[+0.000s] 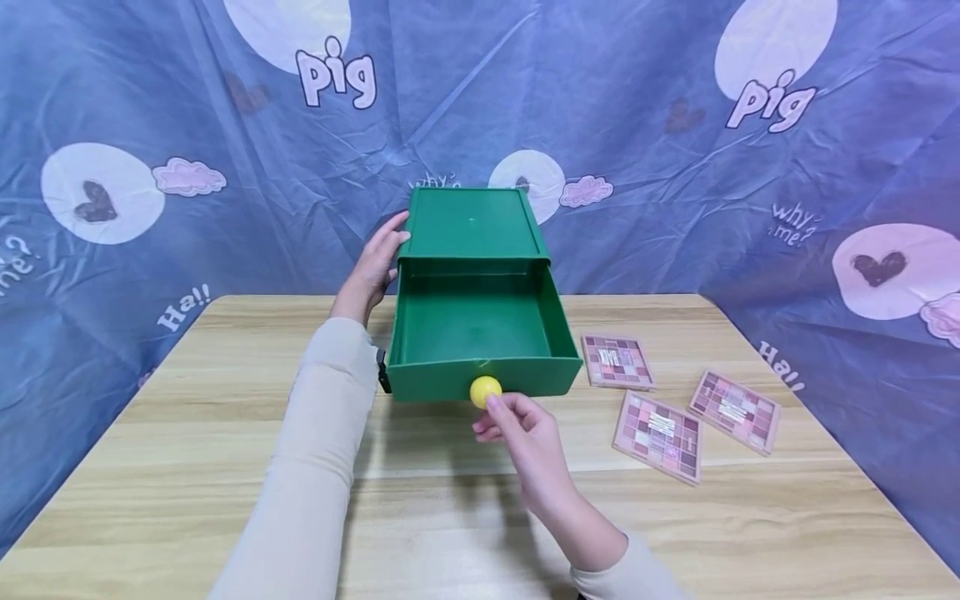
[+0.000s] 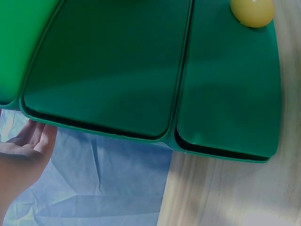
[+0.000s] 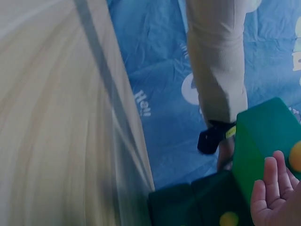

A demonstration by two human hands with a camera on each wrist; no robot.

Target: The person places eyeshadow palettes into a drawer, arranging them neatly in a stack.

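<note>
A green drawer cabinet stands in the middle of the table, its top drawer pulled out toward me and bare inside. My left hand rests along the cabinet's left side near the back, fingers mostly straight; the left wrist view also shows this hand against the side. At the drawer front, my right hand pinches the round yellow knob, thumb on its lower right. Lower drawer fronts are pushed in, one with a yellow knob showing.
Three pinkish makeup palettes lie to the right: one beside the cabinet, one nearer me, one farther right. The wooden table is backed by a blue printed cloth. A black strap device sits on the left wrist.
</note>
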